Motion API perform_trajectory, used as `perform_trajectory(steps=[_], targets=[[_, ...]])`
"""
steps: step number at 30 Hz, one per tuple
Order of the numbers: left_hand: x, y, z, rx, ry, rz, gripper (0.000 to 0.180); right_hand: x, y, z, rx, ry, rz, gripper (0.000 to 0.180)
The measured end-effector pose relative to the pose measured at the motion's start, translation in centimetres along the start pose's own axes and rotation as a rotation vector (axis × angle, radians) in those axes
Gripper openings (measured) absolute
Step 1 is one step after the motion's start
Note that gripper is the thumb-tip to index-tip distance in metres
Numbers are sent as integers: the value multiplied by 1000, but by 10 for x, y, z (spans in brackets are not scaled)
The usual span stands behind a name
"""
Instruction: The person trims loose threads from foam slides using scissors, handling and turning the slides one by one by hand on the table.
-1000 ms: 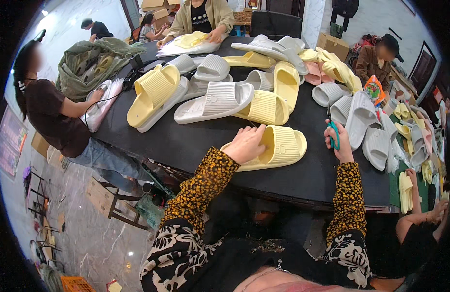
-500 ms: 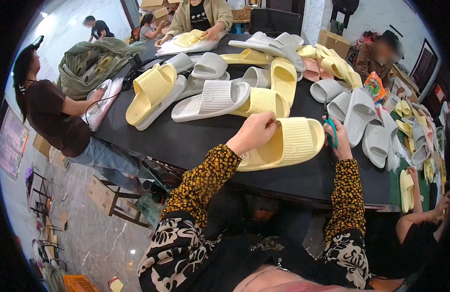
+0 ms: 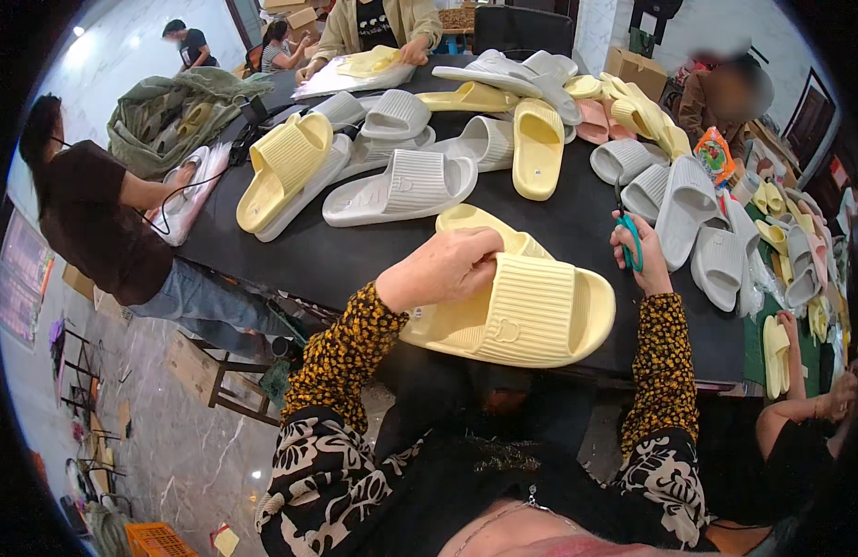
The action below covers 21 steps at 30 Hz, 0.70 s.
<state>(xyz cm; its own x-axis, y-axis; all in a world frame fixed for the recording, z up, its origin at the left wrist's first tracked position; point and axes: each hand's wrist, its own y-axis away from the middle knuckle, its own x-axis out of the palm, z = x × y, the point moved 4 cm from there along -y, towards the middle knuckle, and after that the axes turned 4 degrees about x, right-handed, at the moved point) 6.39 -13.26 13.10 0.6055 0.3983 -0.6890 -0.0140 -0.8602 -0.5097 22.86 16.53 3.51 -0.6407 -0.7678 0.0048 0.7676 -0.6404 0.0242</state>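
My left hand (image 3: 440,269) is closed at the strap of a yellow slide slipper (image 3: 533,311) with a ribbed strap, held toe to the right at the table's near edge. Just behind it, partly covered by that hand and the front slipper, lies a second yellow slipper (image 3: 475,220); whether my fingers grip it too is hidden. Teal-handled scissors (image 3: 630,243) are in my right hand (image 3: 650,255), blades pointing away from me beside grey slippers (image 3: 686,213). Farther off, a grey slipper (image 3: 406,188) and an upright-lying yellow slipper (image 3: 538,148) rest on the table.
The dark table (image 3: 354,260) carries piles of grey, yellow and pink slippers. A green sack (image 3: 169,125) of slippers stands at the far left. Co-workers handle slippers at the left, far and right sides. An orange packet (image 3: 715,156) lies at the right.
My left hand has moved left and nearer with the front yellow slipper. The second yellow slipper has come nearer too, away from the grey one. The scissors stay in my right hand.
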Motion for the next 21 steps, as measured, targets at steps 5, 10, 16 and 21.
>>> perform_trajectory(steps=[5, 10, 16, 21], targets=[[7, 19, 16, -80, -40, 35, 9, -2, 7, -1, 19, 23, 1, 37], [19, 32, 25, -111, 69, 126, 10, -1, 5, -4, 32, 29, -9, 35], [1, 25, 16, -11, -68, 286, 7, 1, -4, -1, -32, 1, 52, 36], [9, 19, 16, 40, -350, 481, 5, -5, -2, -6, 2, 30, 33, 37]])
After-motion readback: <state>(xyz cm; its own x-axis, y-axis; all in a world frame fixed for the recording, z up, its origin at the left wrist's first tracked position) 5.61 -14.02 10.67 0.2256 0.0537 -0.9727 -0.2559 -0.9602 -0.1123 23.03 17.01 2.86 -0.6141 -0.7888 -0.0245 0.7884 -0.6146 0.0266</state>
